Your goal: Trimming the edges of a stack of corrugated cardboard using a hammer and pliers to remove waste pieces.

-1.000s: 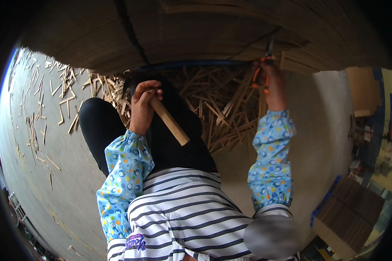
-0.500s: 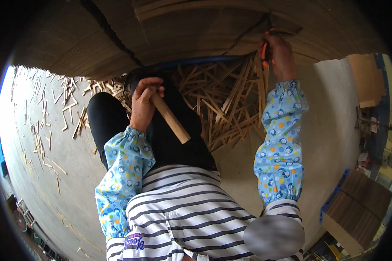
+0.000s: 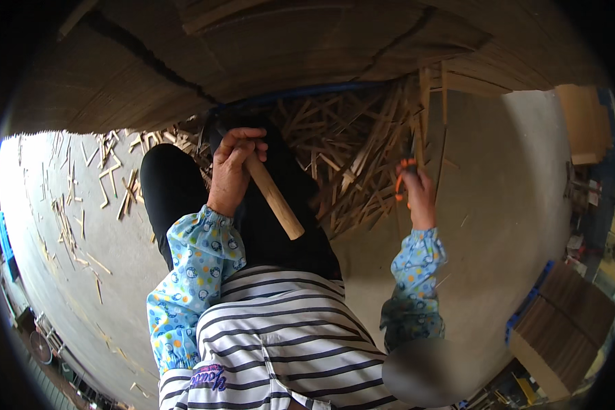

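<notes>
Two hands are at work above the person's lap — nearest the camera are the striped shirt [image 3: 280,342] and the patterned blue sleeve covers [image 3: 198,273]. The left hand [image 3: 231,174] has its fingers wrapped tight around a wooden handle [image 3: 273,198], which slants down and to the right across the dark trousers [image 3: 178,191]; its free end points back toward the body, and whatever head it carries is hidden behind the hand. The right hand [image 3: 417,191] is raised over the concrete floor [image 3: 499,225], fingers closed on an orange-handled tool [image 3: 403,174] whose dark tip points up into the pile; its exact kind cannot be told.

Just beyond both hands lies a heap of thin wooden strips [image 3: 348,157], loose and criss-crossed, bounded at the back by a blue rim [image 3: 301,92] — whether this is a tub holding them cannot be told. More strips are scattered on the floor to the left [image 3: 75,205]. To the right the floor lies open up to stacked boards [image 3: 567,314]. Farthest off, curved wooden sheets [image 3: 287,48] overhang the heap.
</notes>
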`<state>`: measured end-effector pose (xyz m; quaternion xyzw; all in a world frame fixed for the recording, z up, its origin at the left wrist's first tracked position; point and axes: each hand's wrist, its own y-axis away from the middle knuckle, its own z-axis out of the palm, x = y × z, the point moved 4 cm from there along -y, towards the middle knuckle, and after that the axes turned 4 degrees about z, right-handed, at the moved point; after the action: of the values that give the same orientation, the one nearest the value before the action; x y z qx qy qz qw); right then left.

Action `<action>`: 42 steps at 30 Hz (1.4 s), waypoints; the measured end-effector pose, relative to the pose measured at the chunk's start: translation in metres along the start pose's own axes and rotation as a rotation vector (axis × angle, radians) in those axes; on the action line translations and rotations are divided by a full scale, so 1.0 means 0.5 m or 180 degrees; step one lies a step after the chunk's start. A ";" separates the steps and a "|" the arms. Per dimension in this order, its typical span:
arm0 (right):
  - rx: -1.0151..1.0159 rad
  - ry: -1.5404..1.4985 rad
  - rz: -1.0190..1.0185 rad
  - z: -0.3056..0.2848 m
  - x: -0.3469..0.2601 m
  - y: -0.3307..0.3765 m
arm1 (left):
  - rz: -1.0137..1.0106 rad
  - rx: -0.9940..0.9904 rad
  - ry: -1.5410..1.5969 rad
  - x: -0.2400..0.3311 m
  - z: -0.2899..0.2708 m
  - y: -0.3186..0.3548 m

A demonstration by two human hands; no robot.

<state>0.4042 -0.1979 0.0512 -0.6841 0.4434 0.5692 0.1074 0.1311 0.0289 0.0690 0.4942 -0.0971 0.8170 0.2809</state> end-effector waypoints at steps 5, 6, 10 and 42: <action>-0.0228 -0.0385 -0.0734 -0.012 -0.241 -0.108 | -0.0036 -0.0017 -0.0072 -0.014 0.003 -0.003; -0.0204 -0.0232 -0.0788 -0.016 -0.276 -0.135 | -0.0005 -0.0040 -0.0062 -0.016 -0.001 -0.003; -0.0201 0.0007 -0.0913 -0.008 -0.372 -0.170 | 0.0117 0.0051 -0.0018 -0.016 -0.023 -0.001; -0.0073 -0.0721 -0.0981 0.043 -0.370 -0.197 | 0.0265 0.0148 0.0017 -0.007 -0.041 -0.007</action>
<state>0.4689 -0.0366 0.1704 -0.6766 0.3119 0.6244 0.2346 0.1190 0.0397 0.0556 0.4939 -0.0979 0.8313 0.2354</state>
